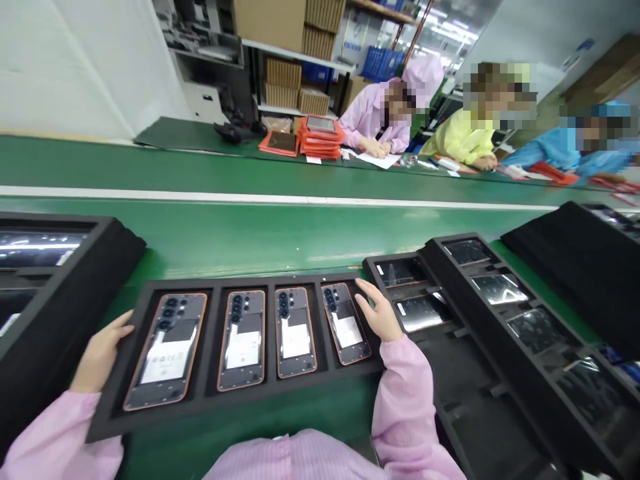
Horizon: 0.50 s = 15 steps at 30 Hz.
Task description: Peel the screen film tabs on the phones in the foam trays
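A black foam tray (pixel 215 337) is held slightly tilted in front of me. Several phones without back covers lie in its separate slots, camera ends away from me, with orange rims and white labels; one phone (pixel 167 350) is at the left end, another phone (pixel 346 323) at the right end. My left hand (pixel 103 353) grips the tray's left end, thumb on the rim and the other fingers partly hidden. At the opposite end my right hand (pixel 381 313) clasps the far right corner, its fingers beside the rightmost phone.
To the right, more black foam trays (pixel 545 353) hold dark glossy panels. A stack of black trays (pixel 75 320) stands at left. Across the green bench (pixel 250 227), co-workers (pixel 375 120) sit near a pile of orange-red pouches (pixel 320 140).
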{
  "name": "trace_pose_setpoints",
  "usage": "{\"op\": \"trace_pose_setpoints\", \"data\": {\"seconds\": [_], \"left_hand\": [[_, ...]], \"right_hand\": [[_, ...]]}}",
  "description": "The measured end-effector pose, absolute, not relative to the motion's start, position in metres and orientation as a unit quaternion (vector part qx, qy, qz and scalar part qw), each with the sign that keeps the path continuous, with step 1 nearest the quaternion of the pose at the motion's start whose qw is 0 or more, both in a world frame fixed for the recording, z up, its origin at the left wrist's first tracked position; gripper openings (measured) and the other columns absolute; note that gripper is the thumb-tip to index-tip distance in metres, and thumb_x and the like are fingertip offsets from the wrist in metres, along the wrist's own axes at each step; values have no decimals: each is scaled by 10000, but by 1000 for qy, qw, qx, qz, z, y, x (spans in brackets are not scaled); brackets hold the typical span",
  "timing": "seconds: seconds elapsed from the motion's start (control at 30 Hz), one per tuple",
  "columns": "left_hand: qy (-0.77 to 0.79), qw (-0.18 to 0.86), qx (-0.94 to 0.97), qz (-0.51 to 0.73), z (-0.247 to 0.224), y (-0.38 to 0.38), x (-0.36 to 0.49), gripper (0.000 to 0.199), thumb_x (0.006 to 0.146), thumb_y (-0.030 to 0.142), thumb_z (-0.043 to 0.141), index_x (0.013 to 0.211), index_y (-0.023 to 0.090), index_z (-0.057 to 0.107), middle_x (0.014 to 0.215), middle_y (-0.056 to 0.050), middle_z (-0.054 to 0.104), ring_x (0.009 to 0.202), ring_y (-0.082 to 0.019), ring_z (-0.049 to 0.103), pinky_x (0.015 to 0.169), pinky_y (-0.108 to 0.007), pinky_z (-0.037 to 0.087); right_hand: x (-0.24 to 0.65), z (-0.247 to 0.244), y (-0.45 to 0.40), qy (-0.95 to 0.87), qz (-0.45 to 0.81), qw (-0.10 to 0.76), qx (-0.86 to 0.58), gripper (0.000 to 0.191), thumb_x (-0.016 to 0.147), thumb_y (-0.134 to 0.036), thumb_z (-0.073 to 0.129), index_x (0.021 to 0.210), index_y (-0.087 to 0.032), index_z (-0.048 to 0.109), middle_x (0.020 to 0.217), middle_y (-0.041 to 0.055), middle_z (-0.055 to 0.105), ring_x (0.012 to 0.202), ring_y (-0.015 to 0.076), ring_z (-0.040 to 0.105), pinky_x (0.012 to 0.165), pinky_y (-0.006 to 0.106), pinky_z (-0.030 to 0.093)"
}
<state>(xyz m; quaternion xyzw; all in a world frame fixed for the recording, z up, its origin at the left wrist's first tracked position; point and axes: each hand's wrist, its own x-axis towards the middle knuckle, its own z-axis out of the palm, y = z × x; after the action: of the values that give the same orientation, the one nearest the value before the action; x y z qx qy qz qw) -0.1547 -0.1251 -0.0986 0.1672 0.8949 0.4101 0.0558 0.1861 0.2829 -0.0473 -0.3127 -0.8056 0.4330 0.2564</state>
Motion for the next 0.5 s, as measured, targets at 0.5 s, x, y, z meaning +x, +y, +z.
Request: {"op": "trace_pose_setpoints", "data": {"seconds": [0.5], "left_hand": [[925, 51, 367, 83, -43, -43, -91, 566, 921, 401, 246, 1261, 79, 563, 1211, -190, 630, 1097, -352, 600, 917, -479, 463]], "right_hand": [[170, -52, 214, -857, 42, 41, -512, 606, 897, -290, 506, 1459, -98, 387, 1407, 269, 436, 1291, 424, 432, 947, 538, 440]]}}
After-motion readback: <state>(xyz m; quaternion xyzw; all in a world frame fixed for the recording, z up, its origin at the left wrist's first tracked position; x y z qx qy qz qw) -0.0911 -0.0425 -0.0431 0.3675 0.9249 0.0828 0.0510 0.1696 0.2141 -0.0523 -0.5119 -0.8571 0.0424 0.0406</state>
